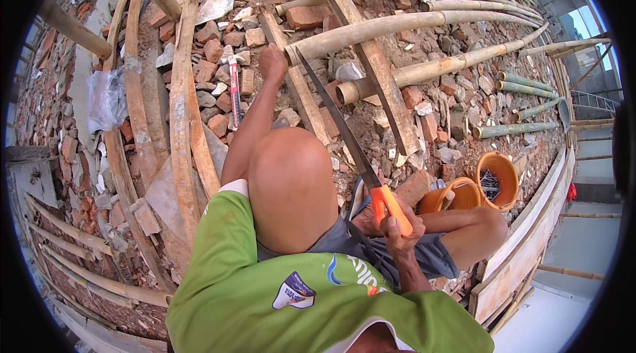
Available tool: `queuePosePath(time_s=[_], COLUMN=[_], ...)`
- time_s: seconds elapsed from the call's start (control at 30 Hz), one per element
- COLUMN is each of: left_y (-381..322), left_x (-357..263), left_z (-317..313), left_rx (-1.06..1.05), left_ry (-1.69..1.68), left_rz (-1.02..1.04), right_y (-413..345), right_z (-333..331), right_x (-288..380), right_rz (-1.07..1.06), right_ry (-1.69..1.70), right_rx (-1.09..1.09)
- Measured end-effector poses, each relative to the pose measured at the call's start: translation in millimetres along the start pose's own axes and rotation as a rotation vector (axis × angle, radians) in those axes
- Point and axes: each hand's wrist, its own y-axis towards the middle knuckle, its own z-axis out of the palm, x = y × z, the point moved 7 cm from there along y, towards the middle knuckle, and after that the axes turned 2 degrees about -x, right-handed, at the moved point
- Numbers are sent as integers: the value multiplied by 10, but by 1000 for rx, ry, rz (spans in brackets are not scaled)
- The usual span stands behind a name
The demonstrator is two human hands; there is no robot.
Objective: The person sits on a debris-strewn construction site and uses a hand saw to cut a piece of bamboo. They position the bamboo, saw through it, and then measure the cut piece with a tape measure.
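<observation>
My right hand (403, 231) grips the orange handle (390, 209) of a handsaw. Its long dark blade (338, 117) slants up and away, and the tip lies against a bamboo pole (377, 32) close to the cut end. My left hand (273, 61) is closed at that same end, just left of the blade; its fingers are partly hidden. Beneath the pole run a narrow wooden batten (300, 97) and a longer wooden plank (372, 60). A second bamboo pole (422, 75) lies nearer me, passing under the longer plank.
A hammer (234, 87) with a red and black handle lies on broken bricks (206, 71). Two orange buckets (508, 166) (449, 194) stand at right, one holding nails (489, 185). Short green bamboo pieces (516, 130) lie beyond. Upright poles (74, 27) and boards (180, 119) are at left.
</observation>
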Motion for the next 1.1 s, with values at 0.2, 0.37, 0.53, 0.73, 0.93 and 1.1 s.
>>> queuePosePath(time_s=[0.2, 0.37, 0.53, 0.73, 0.93, 1.1], left_y=[134, 38, 40, -106, -101, 169], left_x=[164, -9, -73, -77, -184, 92], left_z=[-14, -3, 55, -160, 140, 125], left_rx=[30, 189, 317, 518, 623, 745], left_ry=[-94, -157, -233, -474, -785, -896], left_rz=[-141, -328, -351, -453, -536, -675], right_y=[352, 924, 1636, 1832, 1895, 2224], right_z=[-1054, -2019, -2695, -2145, -2277, -2099], right_x=[847, 1063, 434, 175, -49, -535], right_rz=[-322, -264, -63, 30, 79, 101], right_ry=[-106, -377, -573, -795, -1033, -1181], right_rx=[-330, -607, -445, -125, -19, 22])
